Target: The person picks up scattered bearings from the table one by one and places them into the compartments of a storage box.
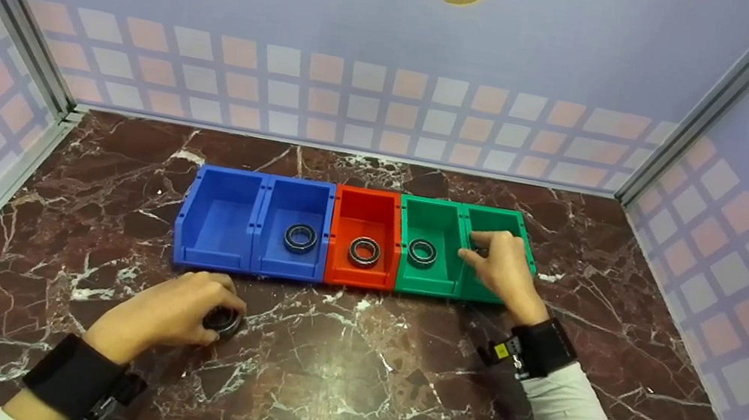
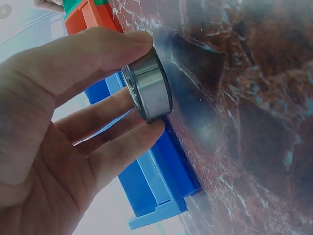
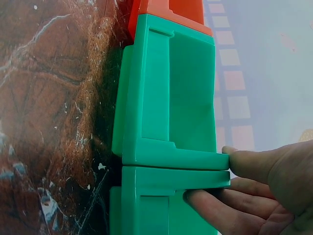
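My left hand (image 1: pixel 183 307) pinches a ball bearing (image 2: pixel 150 88), a black-edged ring with a shiny steel outer side, between thumb and fingers. It holds the ring near the dark marble tabletop, in front of the left blue bin (image 1: pixel 211 255). My right hand (image 1: pixel 502 266) reaches into the far-right green bin (image 1: pixel 494 222), thumb beside the divider between the two green bins. Between its thumb and curled fingers shows a dark bit of a bearing (image 1: pixel 480 250), mostly hidden by the fingers and the bin wall. Single bearings lie in the second blue bin (image 1: pixel 300 238), red bin (image 1: pixel 364 252) and left green bin (image 1: pixel 422 253).
The bins stand side by side in one row on the marble table (image 1: pixel 345 387). Behind them rises a lilac panel (image 1: pixel 345 22) with pink and white squares; similar panels close off both sides.
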Motion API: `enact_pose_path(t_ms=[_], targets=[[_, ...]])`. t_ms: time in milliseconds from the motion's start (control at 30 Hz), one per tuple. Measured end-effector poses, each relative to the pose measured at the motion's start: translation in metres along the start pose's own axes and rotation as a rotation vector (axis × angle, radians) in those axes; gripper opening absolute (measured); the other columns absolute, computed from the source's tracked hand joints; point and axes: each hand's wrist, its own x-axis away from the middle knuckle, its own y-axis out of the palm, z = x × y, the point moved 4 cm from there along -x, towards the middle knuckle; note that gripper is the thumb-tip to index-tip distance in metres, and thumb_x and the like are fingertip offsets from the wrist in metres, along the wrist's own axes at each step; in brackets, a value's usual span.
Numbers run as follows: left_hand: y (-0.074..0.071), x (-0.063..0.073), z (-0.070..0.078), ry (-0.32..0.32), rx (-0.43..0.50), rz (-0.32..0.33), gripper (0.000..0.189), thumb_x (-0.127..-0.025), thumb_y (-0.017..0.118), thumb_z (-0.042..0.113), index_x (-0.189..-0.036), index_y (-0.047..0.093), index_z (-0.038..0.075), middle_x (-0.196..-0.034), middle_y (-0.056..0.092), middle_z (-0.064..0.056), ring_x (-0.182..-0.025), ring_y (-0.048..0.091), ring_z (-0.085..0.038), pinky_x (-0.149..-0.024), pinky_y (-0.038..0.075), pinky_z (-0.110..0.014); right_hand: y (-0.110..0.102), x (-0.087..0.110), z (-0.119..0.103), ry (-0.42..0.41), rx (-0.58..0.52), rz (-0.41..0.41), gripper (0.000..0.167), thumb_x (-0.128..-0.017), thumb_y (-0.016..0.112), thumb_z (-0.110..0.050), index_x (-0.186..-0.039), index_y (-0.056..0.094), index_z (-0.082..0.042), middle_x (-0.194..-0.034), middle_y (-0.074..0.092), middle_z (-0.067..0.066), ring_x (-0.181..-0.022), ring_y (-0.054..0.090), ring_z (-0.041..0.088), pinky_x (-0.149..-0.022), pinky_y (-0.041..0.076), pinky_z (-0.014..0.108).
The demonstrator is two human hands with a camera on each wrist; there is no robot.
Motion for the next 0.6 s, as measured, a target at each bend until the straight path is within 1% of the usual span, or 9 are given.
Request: enact_pose_path(t_ms=[167, 267, 433, 600], targets=[[-0.003, -0.001, 0.000, 0.008, -0.003, -0.003, 0.042, -0.067, 0.082, 0.006, -0.108, 0.076, 0.009, -0.101, 0.069, -0.008, -0.091, 0.067, -0.028, -0.081, 0.058, -0.044, 0.000, 0.001, 0.000, -0.013, -0.004, 0.002, 0.043, -0.092, 0.069, -0.017, -0.129, 0.062, 0.004, -0.119, 0.068, 0.027, -0.068, 0.073, 0.028, -0.061, 0.060, 0.035], [-0.005, -0.003, 0.000, 0.012, -0.014, -0.001, 0.042, -0.067, 0.083, 0.007, -0.107, 0.076, 0.010, -0.101, 0.069, -0.008, -0.092, 0.067, -0.028, -0.082, 0.058, -0.045, 0.000, 0.001, 0.000, -0.019, -0.005, 0.005, 0.042, -0.092, 0.069, -0.016, -0.128, 0.063, 0.004, -0.119, 0.068, 0.028, -0.067, 0.072, 0.028, -0.060, 0.060, 0.035], [-0.009, -0.005, 0.000, 0.013, -0.026, -0.013, 0.043, -0.067, 0.083, 0.006, -0.110, 0.075, 0.009, -0.102, 0.069, -0.010, -0.093, 0.067, -0.030, -0.084, 0.057, -0.047, 0.000, 0.001, 0.000, -0.021, -0.001, 0.007, 0.042, -0.092, 0.069, -0.018, -0.128, 0.063, 0.003, -0.118, 0.069, 0.026, -0.069, 0.072, 0.027, -0.063, 0.059, 0.036], [-0.011, -0.008, 0.000, 0.009, -0.034, -0.010, 0.044, -0.066, 0.082, 0.007, -0.110, 0.076, 0.010, -0.101, 0.069, -0.008, -0.092, 0.066, -0.028, -0.083, 0.057, -0.046, 0.000, 0.002, 0.001, -0.024, -0.008, 0.001, 0.043, -0.093, 0.069, -0.018, -0.129, 0.062, 0.003, -0.113, 0.071, 0.026, -0.066, 0.070, 0.025, -0.061, 0.056, 0.033]])
